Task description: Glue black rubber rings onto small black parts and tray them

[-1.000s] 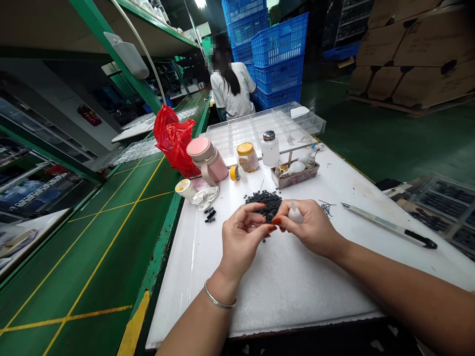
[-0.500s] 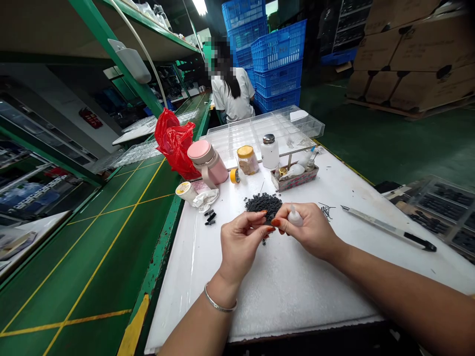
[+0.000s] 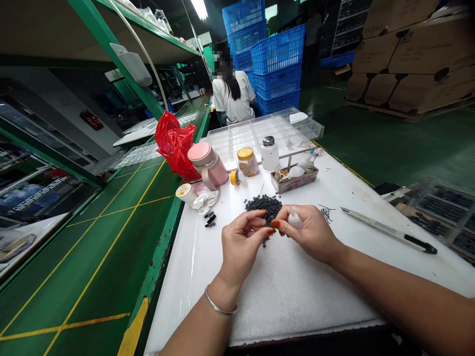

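Note:
My right hand [image 3: 306,230] is closed around a small white squeeze bottle [image 3: 295,218], its pale nozzle pointing up between thumb and fingers. Beside it, my left hand [image 3: 243,240] is pinched, thumb against fingers; whatever it holds is too small to make out. The fingertips of both hands nearly meet over the white tabletop [image 3: 293,301]. Just beyond them lies a heap of small black ring-like parts [image 3: 262,203], partly covered by my fingers. A few loose parts [image 3: 264,244] show below the fingertips.
A pen [image 3: 386,230] and thin black pins [image 3: 326,212] lie to the right. Short black pieces [image 3: 210,219] lie left. Behind stand a pink mug [image 3: 215,170], a yellow-lidded jar [image 3: 248,162], a pump bottle [image 3: 269,153], a small box [image 3: 297,180] and a clear divided tray [image 3: 256,131]. A person sits farther off.
My left hand has shifted very slightly to the right. The right hand keeps the bottle in nearly the same place, and the camera view has tilted a little.

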Action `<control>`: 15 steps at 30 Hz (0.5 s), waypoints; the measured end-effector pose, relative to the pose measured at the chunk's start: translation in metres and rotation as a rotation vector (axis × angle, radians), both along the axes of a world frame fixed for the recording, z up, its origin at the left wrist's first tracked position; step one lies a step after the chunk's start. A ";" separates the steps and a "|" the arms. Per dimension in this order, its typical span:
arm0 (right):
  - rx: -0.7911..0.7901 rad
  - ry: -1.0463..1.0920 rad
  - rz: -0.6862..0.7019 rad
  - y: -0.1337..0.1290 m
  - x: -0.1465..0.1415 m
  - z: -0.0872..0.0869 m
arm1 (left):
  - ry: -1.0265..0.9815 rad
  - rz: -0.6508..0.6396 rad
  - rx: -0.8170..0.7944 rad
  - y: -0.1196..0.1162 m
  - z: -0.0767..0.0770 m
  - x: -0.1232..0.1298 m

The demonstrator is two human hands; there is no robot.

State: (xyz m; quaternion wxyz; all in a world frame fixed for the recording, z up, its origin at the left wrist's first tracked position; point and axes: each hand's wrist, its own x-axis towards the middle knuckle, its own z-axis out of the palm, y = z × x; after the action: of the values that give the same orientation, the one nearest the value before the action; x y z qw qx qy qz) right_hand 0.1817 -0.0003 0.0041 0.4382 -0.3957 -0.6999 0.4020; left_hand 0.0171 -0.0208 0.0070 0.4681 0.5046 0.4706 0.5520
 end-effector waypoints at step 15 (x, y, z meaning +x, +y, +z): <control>0.089 -0.001 -0.094 0.005 -0.005 -0.001 | 0.279 -0.035 -0.008 0.004 -0.011 -0.011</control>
State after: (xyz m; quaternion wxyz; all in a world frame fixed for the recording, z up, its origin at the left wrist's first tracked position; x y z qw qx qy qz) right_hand 0.1770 0.0047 0.0027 0.4735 -0.4084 -0.6978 0.3493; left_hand 0.0063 -0.0168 -0.0044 0.4096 0.5828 0.5245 0.4663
